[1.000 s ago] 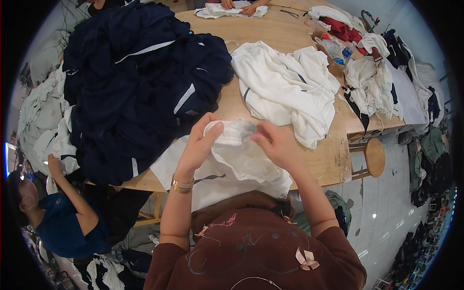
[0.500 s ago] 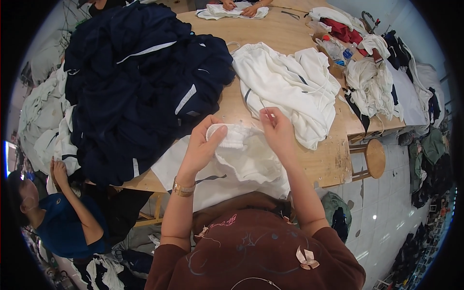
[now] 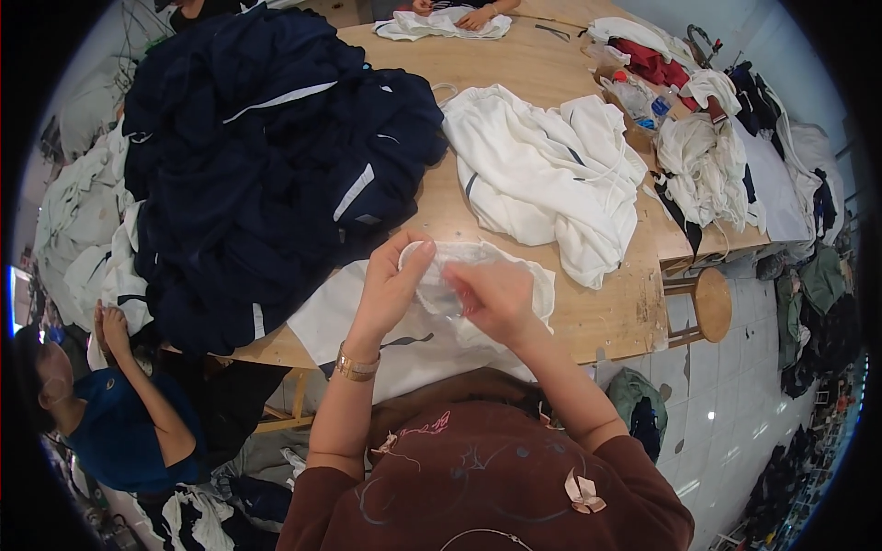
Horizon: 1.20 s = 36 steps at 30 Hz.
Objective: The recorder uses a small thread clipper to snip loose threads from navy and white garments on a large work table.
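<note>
My left hand is closed on the gathered, elastic-looking waistband of a white garment, its thumb on top of the fabric. Over the middle of that waistband my right hand is curled, its fingers pinched and smeared by motion; whatever they hold cannot be made out. The rest of the white garment hangs toward me over the near table edge, with a dark strip showing on the cloth below my hands.
A big heap of navy garments covers the table's left side. Beyond my hands lies a white garment pile. Another person's hands work at the far edge; a co-worker sits at left. A round stool stands at right.
My right hand has moved left and nearer, from beside the white pile onto the waistband. The thin pointed tool it held is no longer distinguishable. My left hand keeps its grip.
</note>
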Each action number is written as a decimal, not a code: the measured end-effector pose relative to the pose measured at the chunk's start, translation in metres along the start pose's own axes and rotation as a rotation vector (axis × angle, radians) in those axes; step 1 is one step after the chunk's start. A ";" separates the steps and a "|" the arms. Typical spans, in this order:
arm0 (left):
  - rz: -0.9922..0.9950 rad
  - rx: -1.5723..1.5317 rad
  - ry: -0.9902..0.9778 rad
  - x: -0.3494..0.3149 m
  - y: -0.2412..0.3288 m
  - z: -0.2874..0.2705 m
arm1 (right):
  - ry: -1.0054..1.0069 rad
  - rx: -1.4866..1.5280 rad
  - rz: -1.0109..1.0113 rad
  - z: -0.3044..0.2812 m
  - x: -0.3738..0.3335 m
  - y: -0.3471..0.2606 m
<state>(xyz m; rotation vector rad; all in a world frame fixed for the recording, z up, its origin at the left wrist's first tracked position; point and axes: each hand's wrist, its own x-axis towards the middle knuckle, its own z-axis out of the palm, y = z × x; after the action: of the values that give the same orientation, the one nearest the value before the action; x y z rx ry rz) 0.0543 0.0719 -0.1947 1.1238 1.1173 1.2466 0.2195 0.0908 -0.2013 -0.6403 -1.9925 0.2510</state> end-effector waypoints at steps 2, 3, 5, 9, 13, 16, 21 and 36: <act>0.013 -0.016 0.026 0.000 -0.001 -0.001 | -0.100 0.079 -0.085 -0.003 -0.003 -0.004; 0.028 -0.032 0.048 0.000 -0.001 0.000 | -0.099 0.077 -0.084 -0.004 -0.004 -0.005; 0.036 -0.030 0.045 -0.001 0.000 -0.001 | -0.064 0.228 -0.066 -0.005 -0.009 -0.008; 0.147 0.086 0.056 -0.002 -0.003 0.004 | 0.076 0.247 0.575 -0.002 0.004 -0.019; 0.196 0.208 0.133 -0.006 -0.004 0.013 | 0.129 0.421 0.586 0.013 0.001 -0.002; 0.174 0.273 0.109 -0.009 -0.003 0.010 | 0.031 0.824 0.829 -0.002 0.009 -0.006; 0.091 -0.037 0.054 -0.007 -0.001 0.005 | 0.058 1.492 0.766 -0.028 -0.003 0.010; 0.050 0.002 0.023 -0.004 0.002 0.004 | -0.197 -0.067 0.332 -0.026 -0.005 0.010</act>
<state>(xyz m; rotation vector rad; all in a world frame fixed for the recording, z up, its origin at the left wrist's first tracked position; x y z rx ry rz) 0.0577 0.0677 -0.1926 1.1477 1.1135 1.3009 0.2469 0.0937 -0.1971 -1.0240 -2.0814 0.4640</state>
